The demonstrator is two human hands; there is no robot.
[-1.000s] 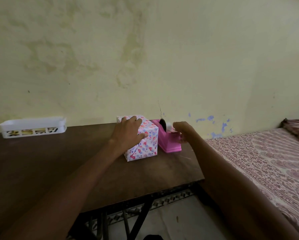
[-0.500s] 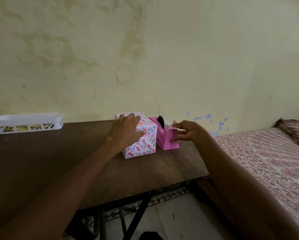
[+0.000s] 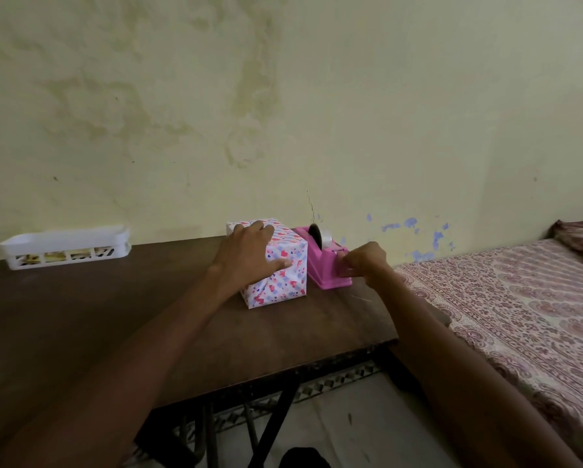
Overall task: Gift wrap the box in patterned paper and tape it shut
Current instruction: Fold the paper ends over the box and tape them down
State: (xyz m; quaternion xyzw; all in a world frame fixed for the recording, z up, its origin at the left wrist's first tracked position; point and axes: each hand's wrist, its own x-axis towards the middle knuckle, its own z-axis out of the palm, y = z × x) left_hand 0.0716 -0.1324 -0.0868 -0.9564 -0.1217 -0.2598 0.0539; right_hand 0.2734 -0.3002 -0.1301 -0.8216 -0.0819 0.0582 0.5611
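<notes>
A box wrapped in white paper with pink and blue hearts [image 3: 285,275] stands on the dark wooden table [image 3: 80,315] near the wall. My left hand [image 3: 246,255] rests on its top and front, thumb pressing the near face. Right beside the box sits a pink tape dispenser [image 3: 324,265] with a tape roll [image 3: 320,236] in it. My right hand [image 3: 362,261] is at the dispenser's front end, fingers curled and pinching at the cutter; the tape strip itself is too thin to make out.
A white plastic tray [image 3: 64,246] with small items lies at the table's far left by the wall. A bed with a patterned pink sheet [image 3: 519,298] adjoins the table's right edge. The table's metal frame and floor show below.
My right hand has dropped from above the dispenser to its front end and curled its fingers there. The left hand stays on the box.
</notes>
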